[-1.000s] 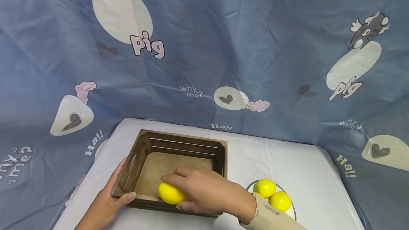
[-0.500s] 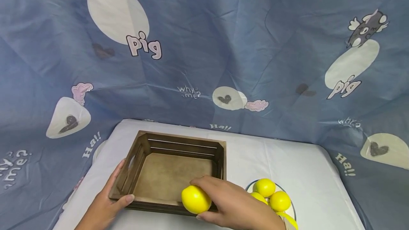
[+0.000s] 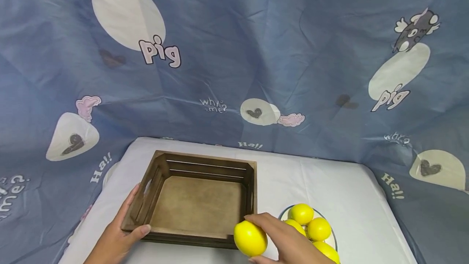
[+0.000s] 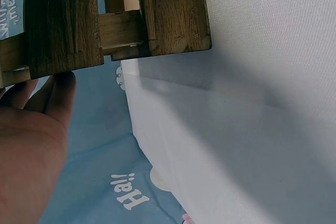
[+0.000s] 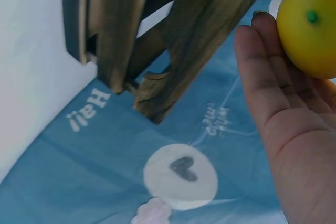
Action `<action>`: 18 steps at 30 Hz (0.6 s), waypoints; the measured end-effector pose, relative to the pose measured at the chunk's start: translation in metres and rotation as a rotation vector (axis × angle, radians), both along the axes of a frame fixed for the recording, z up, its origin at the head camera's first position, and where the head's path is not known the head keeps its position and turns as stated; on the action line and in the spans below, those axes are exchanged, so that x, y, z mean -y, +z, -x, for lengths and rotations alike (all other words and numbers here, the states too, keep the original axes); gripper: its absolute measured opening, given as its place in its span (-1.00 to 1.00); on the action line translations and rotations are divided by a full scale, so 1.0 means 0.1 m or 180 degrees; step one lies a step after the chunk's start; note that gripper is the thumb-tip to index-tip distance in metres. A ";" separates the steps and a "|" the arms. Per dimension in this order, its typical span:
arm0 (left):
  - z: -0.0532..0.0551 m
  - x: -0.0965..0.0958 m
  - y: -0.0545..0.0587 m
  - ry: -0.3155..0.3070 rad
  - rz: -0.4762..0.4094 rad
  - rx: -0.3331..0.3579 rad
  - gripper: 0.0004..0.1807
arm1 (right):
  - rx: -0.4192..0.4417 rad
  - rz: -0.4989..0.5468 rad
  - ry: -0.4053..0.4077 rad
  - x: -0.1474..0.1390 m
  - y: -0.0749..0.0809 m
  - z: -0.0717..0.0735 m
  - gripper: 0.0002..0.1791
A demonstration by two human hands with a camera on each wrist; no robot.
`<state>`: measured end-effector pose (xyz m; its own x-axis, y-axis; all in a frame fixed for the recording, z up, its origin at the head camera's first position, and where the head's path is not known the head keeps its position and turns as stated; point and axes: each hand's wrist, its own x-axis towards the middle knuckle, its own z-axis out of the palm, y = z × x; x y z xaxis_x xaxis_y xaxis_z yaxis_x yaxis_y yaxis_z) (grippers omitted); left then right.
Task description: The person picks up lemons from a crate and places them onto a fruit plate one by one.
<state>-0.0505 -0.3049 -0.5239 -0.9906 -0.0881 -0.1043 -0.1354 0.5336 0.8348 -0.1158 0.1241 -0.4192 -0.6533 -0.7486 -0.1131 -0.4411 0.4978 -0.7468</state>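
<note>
My left hand (image 3: 119,231) grips the left end of a brown slatted wooden crate (image 3: 201,205), its thumb over the near left corner and fingers along the outer side. In the left wrist view the fingertips lie against the crate's dark slats (image 4: 63,24). Inside, the crate's bare floor shows. My right hand (image 3: 289,241) holds a yellow lemon (image 3: 250,238) between thumb and fingers, just off the crate's near right corner. The right wrist view shows the lemon's green end (image 5: 312,16) and the fingers (image 5: 262,72) along its side.
To the right of the crate stands a round plate (image 3: 334,241) with a dark blue rim, bearing several yellow lemons (image 3: 318,229). My right forearm side overlaps its near part. A white cloth (image 3: 293,174) covers the table. Behind and at both sides hangs a blue printed curtain (image 3: 220,52).
My right hand has carried the lemon rightward and nearer, from over the crate's front to beyond its near right corner. The left hand keeps its hold on the crate.
</note>
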 end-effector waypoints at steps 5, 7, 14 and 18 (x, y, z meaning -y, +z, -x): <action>0.00 0.01 -0.01 -0.0008 0.0031 0.0052 0.15 | 0.0022 0.0065 -0.0154 -0.14 -0.04 -0.07 -0.27; 0.01 0.01 -0.02 -0.0019 0.0005 0.0056 0.15 | 0.0007 0.0039 -0.0209 -0.19 -0.06 -0.10 -0.23; 0.02 0.00 -0.03 -0.0048 -0.0110 -0.0007 0.15 | -0.0061 -0.0107 -0.0495 -0.35 -0.19 -0.22 -0.15; 0.02 0.01 -0.03 -0.0051 -0.0068 0.0016 0.15 | -0.0210 -0.0051 -0.0832 -0.41 -0.33 -0.35 -0.20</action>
